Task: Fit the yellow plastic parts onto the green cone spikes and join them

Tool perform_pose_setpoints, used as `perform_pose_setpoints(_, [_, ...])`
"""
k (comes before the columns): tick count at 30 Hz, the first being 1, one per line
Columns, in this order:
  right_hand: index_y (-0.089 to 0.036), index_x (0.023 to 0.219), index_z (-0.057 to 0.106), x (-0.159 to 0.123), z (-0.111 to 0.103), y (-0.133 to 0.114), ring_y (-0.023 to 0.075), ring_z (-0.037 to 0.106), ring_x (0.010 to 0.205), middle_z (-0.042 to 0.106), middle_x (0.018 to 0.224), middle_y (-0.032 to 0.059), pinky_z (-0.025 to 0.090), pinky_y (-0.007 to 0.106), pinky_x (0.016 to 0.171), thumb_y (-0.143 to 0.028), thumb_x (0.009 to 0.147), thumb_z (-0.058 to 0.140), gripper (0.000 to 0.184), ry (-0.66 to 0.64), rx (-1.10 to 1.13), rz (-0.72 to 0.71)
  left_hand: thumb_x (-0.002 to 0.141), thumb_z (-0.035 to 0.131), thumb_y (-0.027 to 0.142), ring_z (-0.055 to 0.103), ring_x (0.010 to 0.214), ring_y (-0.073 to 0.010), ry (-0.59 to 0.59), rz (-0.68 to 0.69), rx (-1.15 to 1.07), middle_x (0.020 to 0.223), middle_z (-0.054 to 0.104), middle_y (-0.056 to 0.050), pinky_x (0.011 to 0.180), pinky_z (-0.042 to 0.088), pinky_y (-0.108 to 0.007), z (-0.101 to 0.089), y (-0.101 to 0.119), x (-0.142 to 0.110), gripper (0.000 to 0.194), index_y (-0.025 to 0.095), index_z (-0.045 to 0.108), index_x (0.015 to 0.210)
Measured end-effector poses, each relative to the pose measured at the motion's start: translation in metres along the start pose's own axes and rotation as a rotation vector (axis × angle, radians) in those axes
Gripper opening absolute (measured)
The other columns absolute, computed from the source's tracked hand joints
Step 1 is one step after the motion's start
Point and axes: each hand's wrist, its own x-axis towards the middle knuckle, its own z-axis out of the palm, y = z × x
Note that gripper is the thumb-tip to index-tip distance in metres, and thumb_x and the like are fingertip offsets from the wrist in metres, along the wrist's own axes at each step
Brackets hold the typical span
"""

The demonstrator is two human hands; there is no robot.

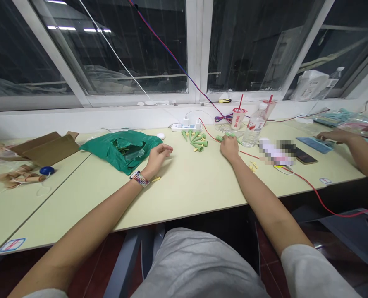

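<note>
My left hand (159,159) hovers or rests just right of a torn green plastic bag (105,149), its fingers stretched out and nothing in them. A small yellow piece (156,179) lies by its wrist. My right hand (230,148) is curled down over green cone-shaped spikes (232,135), closed on one of them; its fingertips are mostly hidden. Between the hands, several more green spikes (199,145) with small yellow valves lie fanned out on the table. A few loose yellow valves (252,167) are to the right of my right forearm.
A power strip (184,127), a water bottle (254,126) and a paper cup with straw (238,118) stand along the wall. A red cable (322,201) crosses the table. Cardboard (44,149) and a blue ball (46,170) lie left. Another person's hand (334,135) works at right.
</note>
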Motion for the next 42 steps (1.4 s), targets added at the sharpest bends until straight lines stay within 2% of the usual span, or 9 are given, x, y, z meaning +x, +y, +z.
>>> perform_pose_setpoints(11, [-0.009, 0.122, 0.071, 0.001, 0.000, 0.004, 0.0392, 0.052, 0.120, 0.067, 0.119, 0.0261, 0.039, 0.054, 0.104, -0.010, 0.092, 0.047, 0.039, -0.015, -0.020, 0.053, 0.077, 0.071, 0.034, 0.069, 0.099, -0.0243, -0.021, -0.006, 0.002, 0.098, 0.075, -0.007, 0.088, 0.056, -0.037, 0.000, -0.001, 0.000, 0.018, 0.020, 0.076, 0.087])
perform_pose_setpoints(17, [-0.010, 0.124, 0.071, 0.000, -0.002, 0.002, 0.0374, 0.054, 0.118, 0.065, 0.124, 0.0240, 0.043, 0.049, 0.101, -0.008, 0.092, 0.046, 0.041, -0.007, -0.035, 0.029, 0.077, 0.071, 0.033, 0.069, 0.098, -0.0248, -0.027, -0.005, 0.004, 0.098, 0.075, -0.008, 0.086, 0.057, -0.037, 0.001, -0.001, 0.000, 0.018, 0.020, 0.076, 0.087])
perform_pose_setpoints(21, [-0.013, 0.128, 0.067, 0.002, -0.005, -0.004, 0.0339, 0.056, 0.117, 0.065, 0.125, 0.0202, 0.045, 0.044, 0.099, -0.010, 0.092, 0.047, 0.042, 0.086, 0.085, 0.046, 0.077, 0.071, 0.034, 0.069, 0.098, -0.0247, -0.031, 0.002, 0.011, 0.097, 0.075, -0.008, 0.085, 0.057, -0.037, 0.001, -0.001, 0.000, 0.019, 0.019, 0.076, 0.087])
perform_pose_setpoints(26, [-0.013, 0.126, 0.063, 0.003, -0.009, -0.027, 0.0274, 0.064, 0.106, 0.071, 0.110, 0.0144, 0.048, 0.038, 0.095, -0.017, 0.095, 0.041, 0.038, 0.164, 0.391, 0.144, 0.077, 0.074, 0.035, 0.071, 0.099, -0.0261, -0.022, -0.003, -0.022, 0.098, 0.076, -0.008, 0.089, 0.056, -0.040, 0.002, 0.001, -0.001, 0.020, 0.020, 0.076, 0.090])
perform_pose_setpoints(28, [-0.015, 0.125, 0.062, -0.003, -0.009, -0.042, 0.0248, 0.066, 0.100, 0.073, 0.106, 0.0122, 0.050, 0.036, 0.093, -0.020, 0.096, 0.042, 0.035, 0.150, 0.499, 0.096, 0.079, 0.076, 0.039, 0.071, 0.100, -0.0282, -0.022, -0.007, -0.020, 0.097, 0.078, -0.009, 0.096, 0.055, -0.044, 0.002, 0.005, -0.002, 0.023, 0.020, 0.078, 0.092])
perform_pose_setpoints(30, [-0.018, 0.119, 0.063, -0.015, -0.007, -0.060, 0.0233, 0.067, 0.099, 0.073, 0.107, 0.0105, 0.051, 0.035, 0.094, -0.024, 0.096, 0.047, 0.030, 0.118, 0.580, -0.024, 0.080, 0.078, 0.045, 0.071, 0.103, -0.0310, -0.029, -0.004, 0.012, 0.096, 0.080, -0.011, 0.102, 0.052, -0.048, 0.002, 0.010, -0.004, 0.027, 0.020, 0.081, 0.092])
perform_pose_setpoints(34, [-0.022, 0.109, 0.066, -0.046, -0.003, -0.104, 0.0222, 0.068, 0.098, 0.073, 0.105, 0.0071, 0.054, 0.035, 0.092, -0.028, 0.095, 0.054, 0.019, 0.012, 0.721, -0.234, 0.081, 0.080, 0.055, 0.071, 0.107, -0.0345, -0.047, -0.011, 0.069, 0.094, 0.081, -0.013, 0.104, 0.051, -0.049, 0.002, 0.017, -0.006, 0.037, 0.020, 0.083, 0.091])
perform_pose_setpoints(38, [-0.024, 0.105, 0.066, -0.071, -0.002, -0.140, 0.0214, 0.067, 0.095, 0.071, 0.102, 0.0050, 0.055, 0.036, 0.089, -0.030, 0.094, 0.059, 0.014, -0.039, 0.825, -0.369, 0.079, 0.082, 0.055, 0.072, 0.104, -0.0312, -0.064, -0.018, -0.005, 0.098, 0.081, -0.012, 0.102, 0.054, -0.046, 0.002, 0.013, -0.003, 0.039, 0.019, 0.081, 0.094])
perform_pose_setpoints(42, [-0.024, 0.105, 0.066, -0.085, -0.005, -0.155, 0.0205, 0.065, 0.091, 0.068, 0.102, 0.0050, 0.055, 0.035, 0.087, -0.031, 0.094, 0.063, 0.013, -0.062, 0.877, -0.503, 0.075, 0.086, 0.054, 0.073, 0.099, -0.0255, -0.083, -0.036, -0.153, 0.105, 0.079, -0.010, 0.097, 0.057, -0.040, 0.002, 0.005, 0.001, 0.042, 0.018, 0.078, 0.095])
